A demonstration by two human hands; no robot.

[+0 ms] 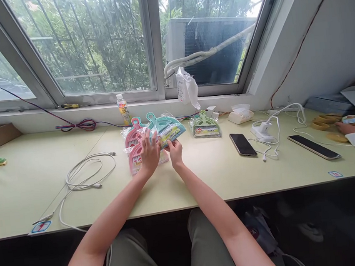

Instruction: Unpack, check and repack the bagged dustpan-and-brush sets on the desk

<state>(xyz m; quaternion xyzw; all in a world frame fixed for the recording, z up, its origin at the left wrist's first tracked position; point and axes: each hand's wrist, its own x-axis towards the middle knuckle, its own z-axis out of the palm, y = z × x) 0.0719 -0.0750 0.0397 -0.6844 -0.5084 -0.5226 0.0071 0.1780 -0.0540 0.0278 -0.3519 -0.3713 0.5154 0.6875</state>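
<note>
My right hand (176, 153) pinches the lower edge of a teal dustpan-and-brush set (171, 125) in clear plastic wrap with a printed label. The set is tilted, its handle pointing up and left. My left hand (149, 153) is raised at the set's left side with its fingers spread; whether its fingertips touch the wrap I cannot tell. Behind and beside that hand lie pink dustpan-and-brush sets (135, 159), partly hidden by it. To the right, a wrapped green dustpan-and-brush set (205, 126) lies on the table.
On the table (201, 185) are a coiled white cable (70, 179), a black phone (243, 144), a white charger (261, 131), a second phone (313, 147) and a tissue pack (240, 113). A drink bottle (123, 109) stands by the window. Another person's hands (349, 128) are at far right.
</note>
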